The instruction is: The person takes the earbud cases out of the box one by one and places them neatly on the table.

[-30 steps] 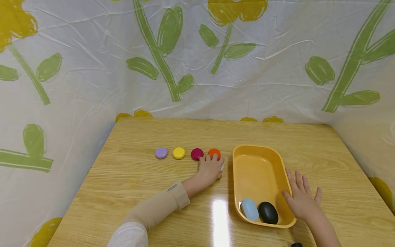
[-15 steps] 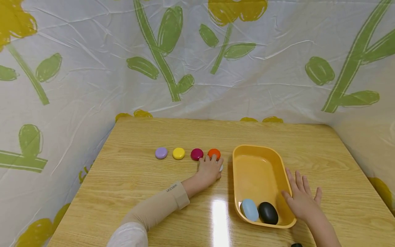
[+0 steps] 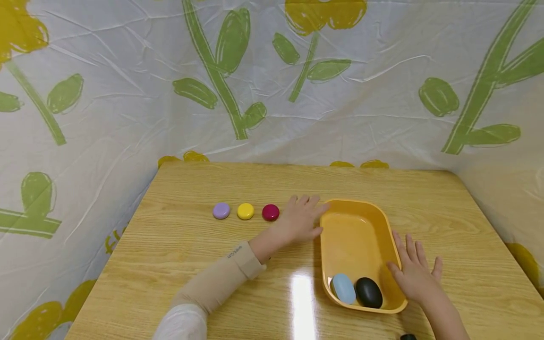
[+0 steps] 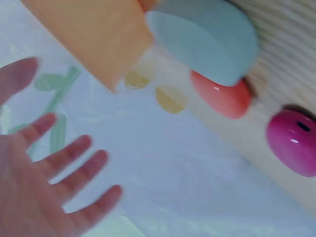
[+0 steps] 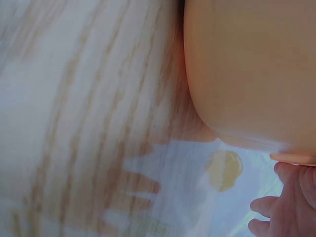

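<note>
My left hand (image 3: 299,222) is spread with straight fingers, its fingertips at the left rim of a yellow-orange tray (image 3: 384,212). In the left wrist view the same hand (image 4: 44,192) holds nothing. A pale blue-grey rounded stone (image 4: 207,39) and an orange-red one (image 4: 222,96) lie near it, both hidden behind the hand in the head view. To its left are a magenta (image 3: 270,212), a yellow (image 3: 245,211) and a lilac stone (image 3: 221,210) in a row. My right hand (image 3: 418,274) lies along the tray's right side, fingers straight, thumb at the rim.
Inside the tray's near end lie a light blue stone (image 3: 343,288) and a black stone (image 3: 369,292). A small black object (image 3: 408,336) shows at the bottom edge. A flower-print cloth (image 3: 374,118) hangs behind and beside the wooden table (image 3: 191,269).
My left hand has lifted off the pale and orange-red stones and moved right and away to the tray's rim, its fingers spreading. The right hand has kept its place.
</note>
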`<state>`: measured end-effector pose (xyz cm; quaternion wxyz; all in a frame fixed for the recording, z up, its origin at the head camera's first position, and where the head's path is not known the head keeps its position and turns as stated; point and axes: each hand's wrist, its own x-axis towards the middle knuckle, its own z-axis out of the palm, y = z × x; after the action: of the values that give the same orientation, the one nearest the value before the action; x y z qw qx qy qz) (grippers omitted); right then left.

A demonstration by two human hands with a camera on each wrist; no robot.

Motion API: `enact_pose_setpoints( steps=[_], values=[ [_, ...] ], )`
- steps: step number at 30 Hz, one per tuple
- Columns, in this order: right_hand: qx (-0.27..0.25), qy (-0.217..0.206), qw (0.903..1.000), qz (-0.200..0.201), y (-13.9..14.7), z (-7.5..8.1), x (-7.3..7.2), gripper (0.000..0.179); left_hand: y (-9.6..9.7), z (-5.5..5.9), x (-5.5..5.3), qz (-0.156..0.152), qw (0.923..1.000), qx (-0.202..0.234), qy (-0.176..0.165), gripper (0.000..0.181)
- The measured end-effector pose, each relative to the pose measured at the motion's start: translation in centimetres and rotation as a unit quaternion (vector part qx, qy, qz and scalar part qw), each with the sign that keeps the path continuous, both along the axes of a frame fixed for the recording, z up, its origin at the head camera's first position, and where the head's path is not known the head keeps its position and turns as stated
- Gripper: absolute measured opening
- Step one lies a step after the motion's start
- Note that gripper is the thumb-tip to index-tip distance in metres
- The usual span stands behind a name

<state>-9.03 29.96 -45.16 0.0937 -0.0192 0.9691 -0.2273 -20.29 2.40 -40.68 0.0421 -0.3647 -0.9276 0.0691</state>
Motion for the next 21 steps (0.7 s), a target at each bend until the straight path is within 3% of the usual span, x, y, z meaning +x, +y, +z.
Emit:
enact_pose_setpoints(
  steps=[6,10,13,17,21],
  values=[
    [0.002,-0.002,1.0,0.004,0.1,0.0,0.0,0.069,2.1,0.2,1.5,-0.118,0.9924,-0.025,0.026,0.054],
    [0.006,-0.006,0.9999,0.008,0.1,0.1,0.0,0.069,3.4,-0.6,2.6,-0.182,0.9819,-0.045,0.029,0.051],
    [0.009,-0.008,0.9999,0.007,0.0,0.2,-0.1,0.069,4.4,-1.3,3.3,-0.233,0.9698,-0.067,0.028,0.05],
    [0.008,-0.01,0.9999,0.004,0.0,0.2,-0.1,0.069,5.6,-1.7,4.4,-0.273,0.9551,-0.114,0.019,0.051],
    [0.011,-0.011,0.9999,0.003,0.1,0.2,-0.1,0.069,6.6,-2.1,5.3,-0.274,0.9467,-0.168,-0.007,0.051]
  ],
)
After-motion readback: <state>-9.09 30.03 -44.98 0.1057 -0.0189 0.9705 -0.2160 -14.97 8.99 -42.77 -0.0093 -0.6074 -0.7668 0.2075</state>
